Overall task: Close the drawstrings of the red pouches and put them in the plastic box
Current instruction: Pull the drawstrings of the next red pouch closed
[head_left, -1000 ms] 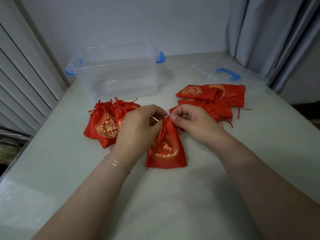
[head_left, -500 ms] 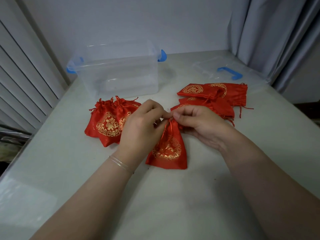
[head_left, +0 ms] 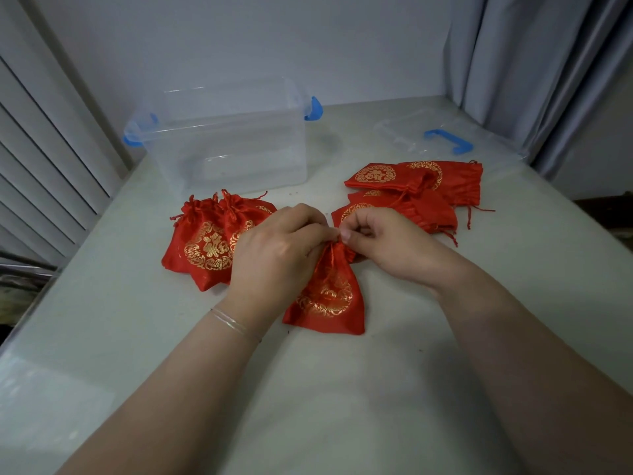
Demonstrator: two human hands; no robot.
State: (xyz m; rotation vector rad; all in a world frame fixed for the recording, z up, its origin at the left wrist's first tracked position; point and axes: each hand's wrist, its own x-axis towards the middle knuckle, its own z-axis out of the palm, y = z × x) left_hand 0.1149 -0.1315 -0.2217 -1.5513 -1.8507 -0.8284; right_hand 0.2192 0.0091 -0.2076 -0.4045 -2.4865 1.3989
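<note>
From the head camera, I see the left hand (head_left: 277,255) and the right hand (head_left: 387,245) meeting at the gathered neck of one red pouch (head_left: 327,296), which lies flat on the pale table (head_left: 342,406) between the forearms. Both hands have fingers curled in, pinching at that neck; the left hand covers the pouch's upper left side, so I cannot make out the cords themselves or how tightly the mouth is drawn. A thin bracelet (head_left: 233,323) sits on the left wrist.

Left of the hands I count what looks like two cinched pouches (head_left: 209,248) overlapping, partly hidden behind the left hand. To the right lies a pile of flat pouches (head_left: 414,190), mouths ungathered; they overlap so much that I cannot tell their number, and the nearest one is partly hidden behind the right hand.

The plastic box (head_left: 226,145) stands at the back left, clear-walled with blue latches; I see no red through its walls. Its clear lid (head_left: 448,138), with a blue handle, lies at the back right beside the curtain (head_left: 534,63), edges hard to trace against the table.
</note>
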